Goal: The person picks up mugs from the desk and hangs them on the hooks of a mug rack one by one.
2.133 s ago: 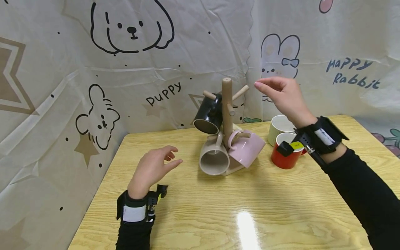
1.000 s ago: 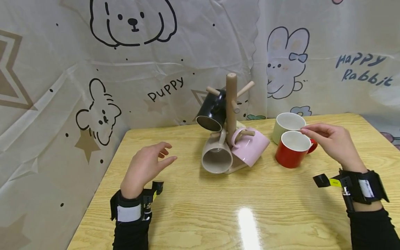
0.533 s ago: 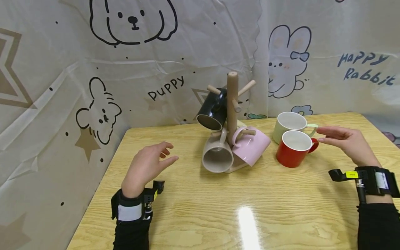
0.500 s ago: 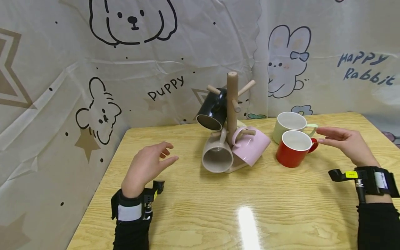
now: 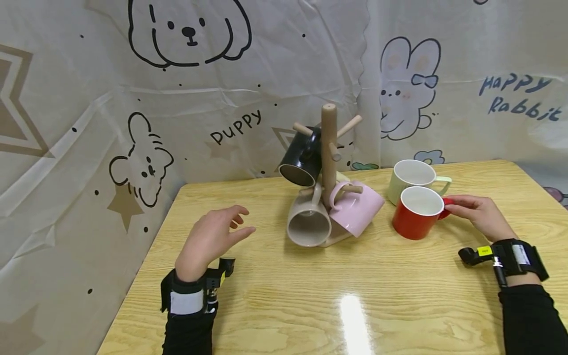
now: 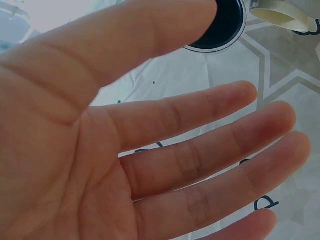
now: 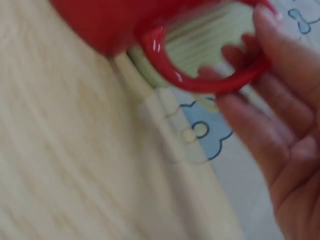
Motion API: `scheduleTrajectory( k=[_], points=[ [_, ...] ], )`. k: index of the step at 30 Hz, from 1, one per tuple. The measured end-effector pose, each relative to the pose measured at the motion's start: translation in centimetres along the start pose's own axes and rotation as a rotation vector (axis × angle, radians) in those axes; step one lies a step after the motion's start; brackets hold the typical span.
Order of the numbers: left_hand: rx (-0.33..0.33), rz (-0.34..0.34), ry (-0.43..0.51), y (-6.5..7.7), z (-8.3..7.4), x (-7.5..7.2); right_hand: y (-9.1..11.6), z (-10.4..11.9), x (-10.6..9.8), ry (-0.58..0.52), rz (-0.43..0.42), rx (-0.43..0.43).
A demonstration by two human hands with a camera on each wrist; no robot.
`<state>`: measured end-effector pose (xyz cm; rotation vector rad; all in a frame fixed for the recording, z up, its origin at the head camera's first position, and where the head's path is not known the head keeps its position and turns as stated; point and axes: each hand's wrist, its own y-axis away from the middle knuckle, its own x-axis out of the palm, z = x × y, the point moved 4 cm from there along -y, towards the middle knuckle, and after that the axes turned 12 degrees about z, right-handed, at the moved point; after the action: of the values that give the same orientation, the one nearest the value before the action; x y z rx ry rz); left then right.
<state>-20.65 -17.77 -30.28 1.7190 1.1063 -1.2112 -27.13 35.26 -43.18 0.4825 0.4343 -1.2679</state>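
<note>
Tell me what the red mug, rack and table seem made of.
Red mug: likely glazed ceramic, glossy; its handle shows bright highlights. Rack: probably wood, smooth and matte, going by its even tan surface. Table: streaked wood grain under a shine that mirrors light; solid wood or laminate, I can't tell.

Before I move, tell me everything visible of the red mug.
The red mug looks like glossy ceramic, with a white interior and a loop handle pointing right. It stands upright on the table, before the pale green mug; whether they touch is unclear. The right hand pinches the handle, fingers showing through the loop.
</note>
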Motion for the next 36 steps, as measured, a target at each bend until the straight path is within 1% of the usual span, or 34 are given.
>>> scheduleTrajectory(
  k=[5,10,15,18,21,25,28,31,32,35,36],
  points=[
    [-0.012,0.016,0.000,-0.1,0.0,0.1,0.2,-0.5,-0.1,-0.074,-0.010,-0.066],
    [-0.018,0.022,0.000,-0.1,0.0,0.0,0.6,0.4,-0.5,-0.096,-0.031,-0.130],
    [-0.030,0.031,-0.003,-0.2,-0.1,0.0,1.2,2.1,-1.1,-0.153,-0.068,-0.156],
    [-0.029,0.031,-0.006,-0.2,-0.1,0.1,1.7,3.4,-1.5,-0.159,-0.104,-0.167],
    [-0.027,0.032,-0.005,-0.2,-0.1,0.1,2.1,4.9,-1.7,-0.138,-0.154,-0.185],
    [-0.034,0.039,-0.003,-0.2,-0.1,0.1,2.5,6.8,-1.7,-0.156,-0.183,-0.249],
    [-0.035,0.040,-0.004,-0.2,-0.2,0.1,2.9,8.4,-1.4,-0.221,-0.183,-0.291],
    [-0.034,0.041,-0.004,-0.2,-0.2,0.1,3.4,10.1,-0.8,-0.340,-0.157,-0.357],
    [-0.035,0.041,-0.004,-0.2,-0.3,0.1,3.5,10.6,-0.5,-0.362,-0.150,-0.374],
    [-0.034,0.040,-0.003,-0.2,-0.3,0.1,3.6,12.3,0.7,-0.479,-0.103,-0.440],
    [-0.033,0.039,-0.003,-0.2,-0.3,0.1,3.6,12.8,1.2,-0.482,-0.097,-0.444]
  ],
)
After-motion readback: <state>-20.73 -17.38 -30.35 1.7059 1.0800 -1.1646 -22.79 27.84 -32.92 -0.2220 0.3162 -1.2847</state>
